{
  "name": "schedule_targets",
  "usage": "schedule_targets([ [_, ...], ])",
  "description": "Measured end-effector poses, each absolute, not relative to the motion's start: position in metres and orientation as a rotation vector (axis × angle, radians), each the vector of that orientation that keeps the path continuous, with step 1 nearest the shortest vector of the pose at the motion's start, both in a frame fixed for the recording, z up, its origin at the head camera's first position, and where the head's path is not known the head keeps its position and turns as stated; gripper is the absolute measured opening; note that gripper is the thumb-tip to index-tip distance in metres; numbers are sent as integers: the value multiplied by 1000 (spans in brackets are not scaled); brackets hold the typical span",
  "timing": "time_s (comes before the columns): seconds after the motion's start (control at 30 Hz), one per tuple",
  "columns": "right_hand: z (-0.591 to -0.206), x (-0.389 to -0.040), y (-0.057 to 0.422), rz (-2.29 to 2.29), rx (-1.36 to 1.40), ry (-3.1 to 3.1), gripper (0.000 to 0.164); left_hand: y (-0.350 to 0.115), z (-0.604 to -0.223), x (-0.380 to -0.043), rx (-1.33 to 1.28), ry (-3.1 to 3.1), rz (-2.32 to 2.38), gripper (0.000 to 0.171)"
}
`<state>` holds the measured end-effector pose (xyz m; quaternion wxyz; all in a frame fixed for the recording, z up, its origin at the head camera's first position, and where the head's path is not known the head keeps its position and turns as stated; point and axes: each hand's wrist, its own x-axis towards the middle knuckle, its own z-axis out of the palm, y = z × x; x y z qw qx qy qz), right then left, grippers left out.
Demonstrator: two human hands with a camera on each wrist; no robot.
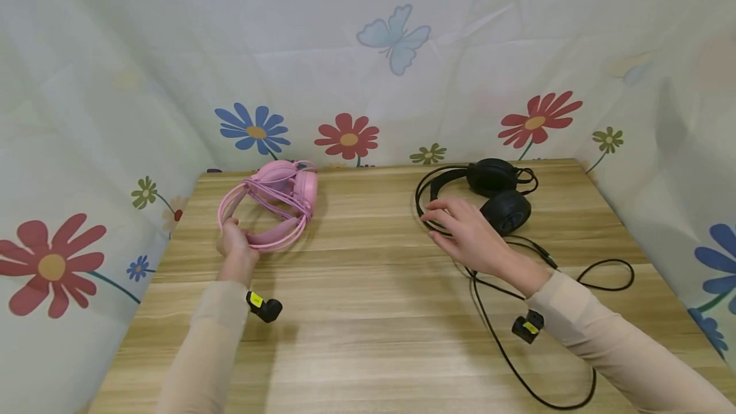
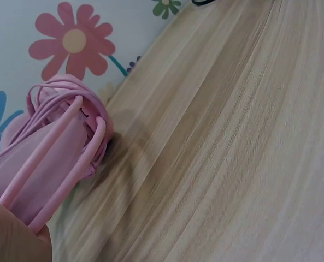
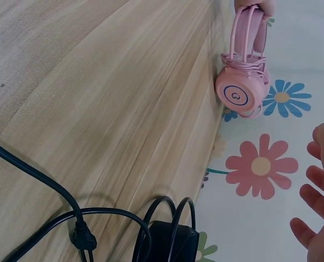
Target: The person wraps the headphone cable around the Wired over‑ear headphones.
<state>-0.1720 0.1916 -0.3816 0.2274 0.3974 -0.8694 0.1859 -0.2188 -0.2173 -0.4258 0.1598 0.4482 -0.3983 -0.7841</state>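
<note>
My left hand (image 1: 236, 246) grips the headband of a pair of pink headphones (image 1: 306, 191) on the left. Their thin pink cable is wound around the ear cups, as the left wrist view shows on the pink headphones (image 2: 55, 147). On the right lies a pair of black headphones (image 1: 506, 212), ear cups toward the back right. Over their headband hovers my right hand (image 1: 473, 236), fingers loosely bent and apart. In the right wrist view those fingers (image 3: 316, 185) hold nothing, while part of the black headset (image 3: 175, 243) shows below.
The black cable (image 1: 503, 353) loops loosely across the right side of the wood-grain table (image 1: 356, 312). A pale curtain (image 1: 310, 56) with printed flowers and a butterfly hangs behind the table and along both sides.
</note>
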Motion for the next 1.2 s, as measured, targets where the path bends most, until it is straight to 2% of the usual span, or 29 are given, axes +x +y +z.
schedule_targets([
  [0.3,-379,-168,193,513,1079,-2426,27,-227,-426,-220,1319,-1264,-2243,17],
  [0.53,-379,-168,194,523,1086,-2422,27,-236,-431,-221,1352,-1433,-2208,50],
  [0.63,-379,-168,194,524,1087,-2426,27,-238,-431,-220,1363,-1491,-2225,58],
  [0.87,-380,-167,194,528,1098,-2451,26,-244,-433,-217,1416,-1745,-2161,61],
  [1.07,-380,-167,194,531,1090,-2461,26,-254,-439,-213,1324,-2160,-1901,60],
  [1.2,-380,-167,194,530,1089,-2459,25,-258,-441,-211,1270,-2207,-1907,61],
])
